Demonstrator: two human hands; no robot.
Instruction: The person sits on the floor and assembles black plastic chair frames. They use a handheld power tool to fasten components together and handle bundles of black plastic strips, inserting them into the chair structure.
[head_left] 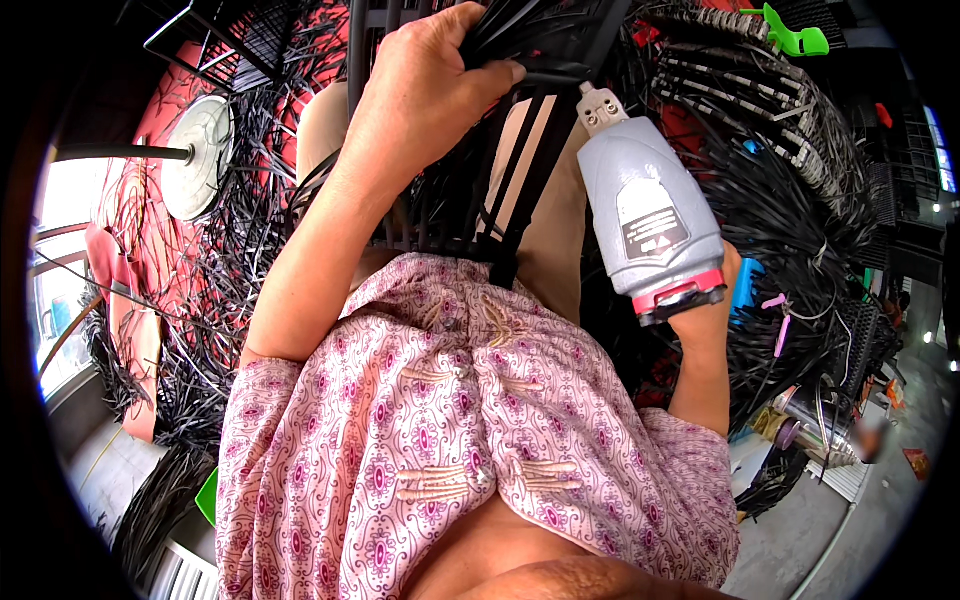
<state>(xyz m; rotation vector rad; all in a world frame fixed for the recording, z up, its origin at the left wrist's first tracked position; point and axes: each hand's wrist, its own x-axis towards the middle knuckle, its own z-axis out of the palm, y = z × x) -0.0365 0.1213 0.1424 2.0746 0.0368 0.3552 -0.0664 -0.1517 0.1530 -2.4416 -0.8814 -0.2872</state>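
Grey power tool (pixel 650 215) sits upright over the lap, nozzle up, held from behind by the right hand (pixel 715 300); fingers mostly hidden, wrapped round its red-banded base. Beyond it, left hand (pixel 430 90) has fingers clenched on the black strip frame (pixel 540 40). Loose black strips (pixel 790 220) lie piled around.

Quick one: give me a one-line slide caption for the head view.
Left hand grips black strips on a dark frame while the right hand holds a grey power tool beside them.
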